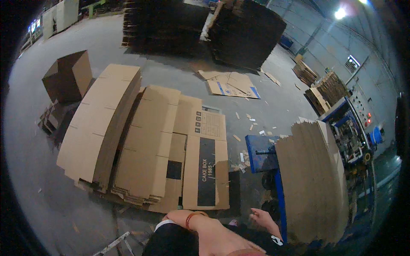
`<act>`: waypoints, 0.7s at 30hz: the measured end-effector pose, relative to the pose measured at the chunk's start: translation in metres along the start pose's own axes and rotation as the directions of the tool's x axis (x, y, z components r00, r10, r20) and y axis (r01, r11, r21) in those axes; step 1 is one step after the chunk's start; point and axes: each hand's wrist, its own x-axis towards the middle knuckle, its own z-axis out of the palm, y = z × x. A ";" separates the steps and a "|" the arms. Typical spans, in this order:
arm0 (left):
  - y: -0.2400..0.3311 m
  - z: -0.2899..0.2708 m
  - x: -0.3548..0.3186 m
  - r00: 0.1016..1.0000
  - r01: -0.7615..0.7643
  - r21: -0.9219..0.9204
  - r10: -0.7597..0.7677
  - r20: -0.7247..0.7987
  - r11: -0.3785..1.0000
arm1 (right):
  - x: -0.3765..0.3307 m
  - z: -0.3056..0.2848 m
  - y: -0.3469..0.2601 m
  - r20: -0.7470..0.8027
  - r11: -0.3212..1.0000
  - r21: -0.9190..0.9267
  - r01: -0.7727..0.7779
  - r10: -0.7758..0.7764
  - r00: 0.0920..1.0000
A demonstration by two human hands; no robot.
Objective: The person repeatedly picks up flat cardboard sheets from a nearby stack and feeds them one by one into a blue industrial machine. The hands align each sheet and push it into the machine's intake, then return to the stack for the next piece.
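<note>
My left hand (226, 239) crosses close in front at the lower edge, with a red bracelet at the wrist; its fingers are hidden. To its right my right hand (265, 219) has its fingers curled in, and I see nothing in them. It is beside the blue frame edge of a machine, near a stack of brown corrugated sheets (314, 181) standing on edge. Ahead of my left wrist lies a flattened printed carton (221, 170) with a black panel. Beside it are piles of folded flat cartons (147, 143) and a taller curved pile (96, 123).
An open cardboard box (67, 79) stands at the left. A blue plate (261, 147) juts from the machine (352, 128) at the right. Cardboard scraps litter the floor, with a loose sheet (230, 84) farther out. Large dark stacks (247, 34) stand at the back.
</note>
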 end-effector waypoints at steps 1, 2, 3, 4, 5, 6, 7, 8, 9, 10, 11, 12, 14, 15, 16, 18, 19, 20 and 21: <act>-0.009 -0.003 0.005 0.999 0.042 0.014 -0.042 0.027 0.999 | -0.001 -0.005 0.005 -0.003 0.999 0.046 -0.020 0.020 1.000; -0.017 -0.007 0.008 0.995 0.080 0.025 -0.081 0.055 0.997 | 0.000 -0.007 0.012 0.026 0.994 0.102 -0.032 0.029 0.999; -0.029 -0.011 0.014 0.989 0.121 0.038 -0.124 0.084 0.992 | 0.001 -0.012 0.024 -0.010 0.999 0.032 -0.039 0.039 0.999; -0.041 -0.016 0.018 0.980 0.161 0.055 -0.166 0.112 0.985 | 0.001 -0.013 0.040 -0.011 0.999 -0.024 -0.039 0.039 0.999; -0.056 -0.021 0.023 0.969 0.198 0.060 -0.205 0.140 0.978 | 0.003 -0.013 0.061 -0.001 0.994 -0.088 -0.060 0.060 0.998; -0.073 -0.026 0.030 0.956 0.234 0.062 -0.241 0.169 0.970 | 0.006 -0.015 0.086 -0.018 0.996 -0.058 -0.062 0.061 0.998; -0.092 -0.032 0.036 0.941 0.271 0.062 -0.278 0.195 0.960 | 0.006 -0.015 0.113 -0.021 0.995 -0.035 -0.092 0.091 0.996; -0.115 -0.037 0.044 0.924 0.305 0.051 -0.309 0.226 0.951 | 0.001 -0.013 0.144 -0.018 0.989 0.001 -0.145 0.145 0.989; -0.138 -0.044 0.053 0.908 0.330 0.037 -0.328 0.260 0.943 | 0.006 -0.014 0.175 -0.084 0.973 0.201 -0.108 0.128 0.988; -0.165 -0.050 0.065 0.886 0.361 0.012 -0.347 0.309 0.933 | 0.002 -0.011 0.205 -0.119 0.907 0.391 -0.160 0.222 0.968; -0.195 -0.056 0.078 0.876 0.400 -0.062 -0.362 0.319 0.914 | -0.010 -0.012 0.239 -0.298 0.922 0.386 -0.016 0.142 0.944; -0.226 -0.063 0.093 0.862 0.417 -0.083 -0.364 0.352 0.905 | -0.017 -0.024 0.278 -0.429 0.936 0.349 0.044 0.117 0.896; -0.288 -0.075 0.126 0.829 0.448 -0.085 -0.378 0.411 0.890 | -0.031 -0.036 0.342 -0.694 0.937 0.348 -0.025 0.275 0.666; -0.323 -0.080 0.142 0.817 0.453 -0.118 -0.359 0.451 0.883 | -0.039 -0.051 0.378 -0.823 0.965 0.256 -0.047 0.244 0.512; -0.355 -0.087 0.148 0.810 0.420 -0.145 -0.298 0.504 0.896 | -0.044 -0.063 0.409 -0.778 0.873 0.485 -0.046 0.455 0.434; -0.426 -0.094 0.172 0.805 0.351 -0.190 -0.192 0.562 0.917 | -0.069 -0.105 0.474 -0.873 0.837 0.480 -0.264 0.484 -0.055; -0.466 -0.106 0.177 0.795 0.442 -0.291 -0.221 0.565 0.849 | -0.085 -0.123 0.503 -0.814 0.816 0.569 -0.107 0.539 -0.216; -0.493 -0.117 0.180 0.822 0.537 -0.313 -0.403 0.402 0.784 | -0.097 -0.149 0.533 -0.789 0.835 0.547 -0.061 0.490 -0.372; -0.508 -0.124 0.179 0.757 0.652 -0.069 -0.652 0.024 0.755 | -0.115 -0.165 0.556 -0.733 0.802 0.596 -0.037 0.525 -0.433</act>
